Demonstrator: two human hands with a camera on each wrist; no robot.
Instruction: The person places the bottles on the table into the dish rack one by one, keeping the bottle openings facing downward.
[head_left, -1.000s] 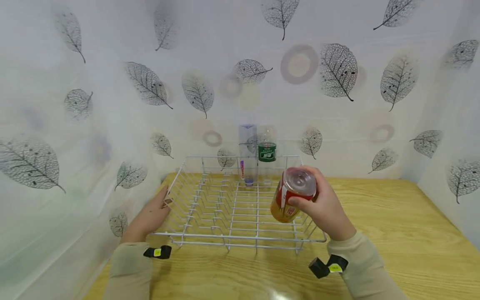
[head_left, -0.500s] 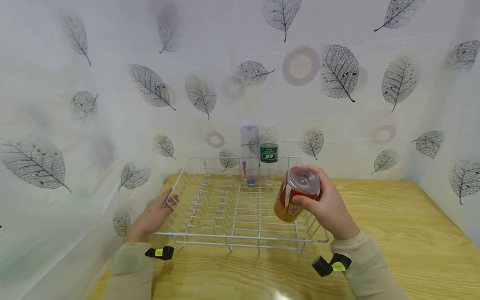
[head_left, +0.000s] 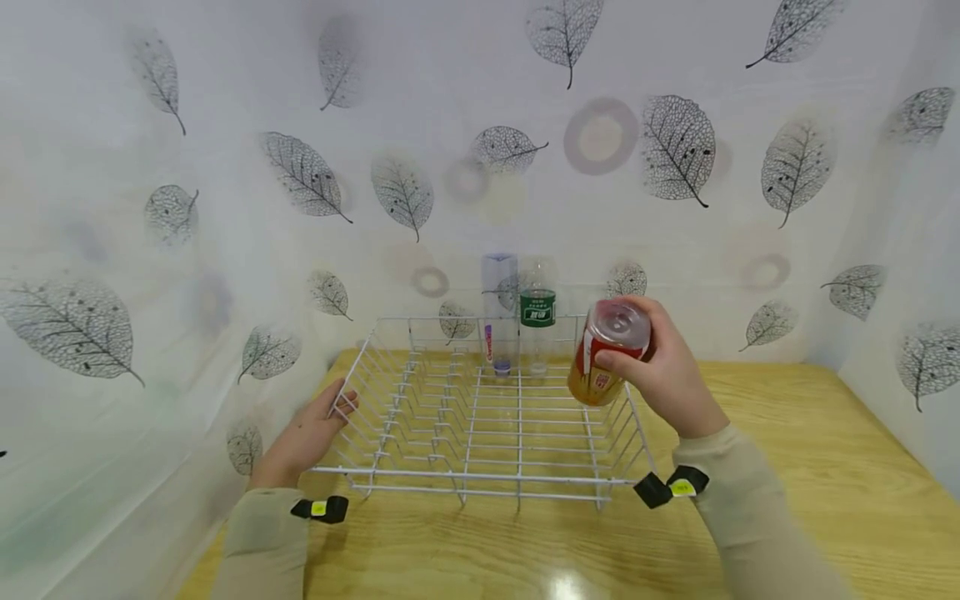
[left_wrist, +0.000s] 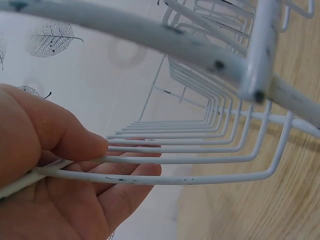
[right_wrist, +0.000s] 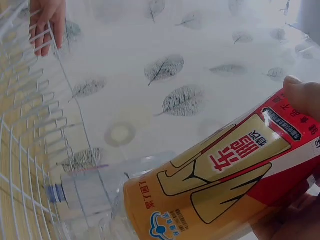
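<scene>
My right hand (head_left: 660, 367) holds a drink bottle (head_left: 609, 354) with a red and gold label above the right side of a white wire dish rack (head_left: 517, 478). The bottle is tilted, its clear ridged base turned up. In the right wrist view, the label (right_wrist: 225, 175) faces the camera and the neck end points down-left. At the rack's left side, my left hand (head_left: 306, 433) grips the wires; the left wrist view has its thumb (left_wrist: 75, 135) on one side and its fingers beyond. Two clear bottles, one with a purple-marked label (head_left: 489, 343), one green-labelled (head_left: 537, 308), stand upside down at the rack's back.
The rack rests on a wood-grain table (head_left: 787, 467), whose surface extends to its right and in front. A pale leaf-patterned curtain (head_left: 450, 192) rises behind and along both sides. Upright wire dividers (head_left: 442, 417) fill the rack's left half.
My right hand has lifted the red and gold bottle up and to the right, a little farther back. The left hand stays at the rack's side, and the rack stays in place.
</scene>
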